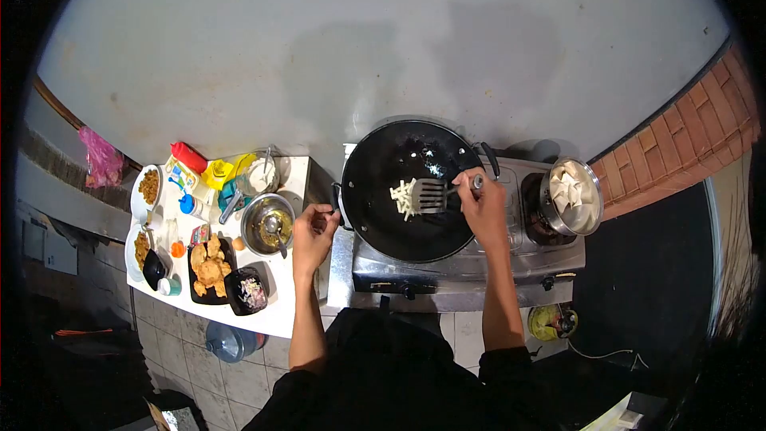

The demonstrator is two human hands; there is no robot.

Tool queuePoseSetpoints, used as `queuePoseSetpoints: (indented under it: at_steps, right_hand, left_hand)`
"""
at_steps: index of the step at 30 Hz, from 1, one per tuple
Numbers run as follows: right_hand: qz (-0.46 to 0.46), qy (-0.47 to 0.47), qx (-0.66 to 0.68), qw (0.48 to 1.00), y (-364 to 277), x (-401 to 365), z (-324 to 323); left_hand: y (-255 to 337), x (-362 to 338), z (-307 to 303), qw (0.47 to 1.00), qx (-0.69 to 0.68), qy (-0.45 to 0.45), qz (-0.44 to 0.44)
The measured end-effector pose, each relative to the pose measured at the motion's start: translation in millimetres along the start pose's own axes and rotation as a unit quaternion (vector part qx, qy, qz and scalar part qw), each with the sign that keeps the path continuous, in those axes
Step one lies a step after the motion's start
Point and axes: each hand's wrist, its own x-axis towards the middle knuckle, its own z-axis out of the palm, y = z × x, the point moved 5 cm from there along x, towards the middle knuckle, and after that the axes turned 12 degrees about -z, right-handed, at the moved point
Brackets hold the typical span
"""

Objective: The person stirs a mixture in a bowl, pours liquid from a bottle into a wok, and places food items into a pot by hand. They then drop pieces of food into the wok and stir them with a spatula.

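Observation:
A large black wok sits on the stove, with a small heap of pale cut strips in it. My right hand is closed around the handle of a slotted spatula. The spatula's head lies inside the wok, against the right side of the strips. At the wok's left side, my left hand has its fingers closed on the wok's side handle. Part of that handle is hidden by the fingers. The wok's other handle stands out at the upper right, beyond my right hand.
Right of the wok, a metal pot holds pale folded pieces. On the white table at left stand a steel bowl with a ladle, a black tray of fried pieces, plates and bottles. A wall rises behind the stove.

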Motion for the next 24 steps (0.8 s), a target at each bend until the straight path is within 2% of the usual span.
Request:
queuePoseSetpoints:
  at_steps: [5, 8, 11, 17, 19, 24]
  right_hand:
    - [0.029, 0.019, 0.032, 0.999, -9.5, -2.8, -19.7]
    - [0.010, -0.017, -0.004, 1.000, 0.0, -9.4, -9.4]
    - [0.031, -0.018, 0.037, 0.999, 4.1, -12.8, 3.3]
    - [0.004, 0.037, 0.020, 0.999, -5.2, -8.1, -17.6]
    - [0.001, 0.009, 0.011, 1.000, -9.1, -14.3, -16.4]
    - [0.027, 0.008, 0.007, 1.000, -6.3, -24.3, -15.7]
  left_hand:
    - [5.8, -2.9, 0.1, 1.000, 0.009, 0.006, -0.004]
    - [7.6, -3.4, 0.4, 1.000, 0.015, 0.002, -0.013]
    - [6.8, -3.6, 0.8, 1.000, 0.011, 0.001, -0.002]
    - [7.2, -2.8, 1.1, 1.000, 0.003, -0.003, 0.007]
    - [3.6, -2.6, 1.4, 1.000, -0.004, -0.006, 0.003]
    - [7.9, -4.5, 1.0, 1.000, -0.003, -0.003, -0.002]
